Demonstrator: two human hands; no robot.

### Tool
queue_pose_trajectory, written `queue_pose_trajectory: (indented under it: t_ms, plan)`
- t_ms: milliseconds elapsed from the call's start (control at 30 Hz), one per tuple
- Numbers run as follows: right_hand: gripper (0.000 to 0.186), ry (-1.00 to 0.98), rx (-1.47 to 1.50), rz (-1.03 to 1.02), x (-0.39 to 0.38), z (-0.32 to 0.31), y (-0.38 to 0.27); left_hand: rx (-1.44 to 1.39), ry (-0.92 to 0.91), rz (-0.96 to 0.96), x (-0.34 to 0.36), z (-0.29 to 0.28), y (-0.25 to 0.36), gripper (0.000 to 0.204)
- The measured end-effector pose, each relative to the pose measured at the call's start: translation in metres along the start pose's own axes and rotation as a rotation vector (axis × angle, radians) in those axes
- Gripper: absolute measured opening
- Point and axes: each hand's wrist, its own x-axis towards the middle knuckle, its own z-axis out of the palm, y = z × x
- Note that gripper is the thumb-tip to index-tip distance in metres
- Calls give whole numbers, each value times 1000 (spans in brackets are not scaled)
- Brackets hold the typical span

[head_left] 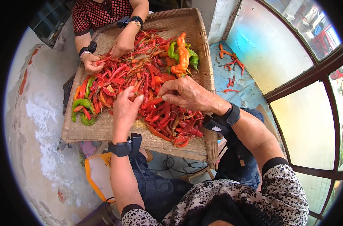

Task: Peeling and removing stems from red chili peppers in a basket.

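Red chili peppers (165, 120) lie heaped across a shallow woven bamboo tray (92, 132). Over the middle of the heap is my right hand (186, 94), its thumb and forefinger pinched at the end of a red chili pepper (152, 103). That pepper points leftward. Just left of it, my left hand (124, 109) hovers with thumb and forefinger apart and nothing visible between them; its other fingers are partly hidden. Green peppers (83, 107) sit at the tray's left side. Large orange peppers (182, 56) and green ones are piled at its far right.
Across the tray, another person's hands (123, 42) work among the peppers, one holding a red pepper (103, 60). Loose red peppers (235, 62) lie on a blue surface by the framed window (305, 124). Cables (169, 164) trail below the tray. A plastered wall (43, 124) stands left.
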Motion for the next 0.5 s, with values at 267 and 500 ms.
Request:
queue_pose_trajectory:
  t_ms: [267, 500]
  plan:
    - [12, 86, -51, -97, -14, -8, 10, 116, 34, 362, 8, 24, 14, 17]
    - [51, -126, 710, 184, -12, 31, 8, 75, 311, 465, -40, 13, 38, 17]
